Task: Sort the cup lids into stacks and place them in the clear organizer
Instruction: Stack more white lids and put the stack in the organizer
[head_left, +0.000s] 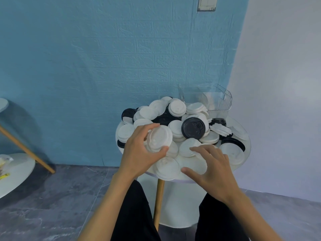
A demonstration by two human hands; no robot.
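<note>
A heap of white and black cup lids (175,117) covers a small round white table (247,146). My left hand (139,150) grips a short stack of white lids (159,140), tilted on edge, with the thumb on its near rim and the fingers on its far rim. My right hand (210,166) hovers with spread fingers over white lids (188,148) at the table's front. One black lid (193,127) leans up in the middle of the heap. The clear organizer (215,100) stands at the back right and looks empty.
A blue brick-textured wall rises behind the table, a pale wall to the right. My legs in black trousers flank the table's wooden leg (159,202). Another white table (12,171) with a slanted wooden leg stands at the far left on the grey floor.
</note>
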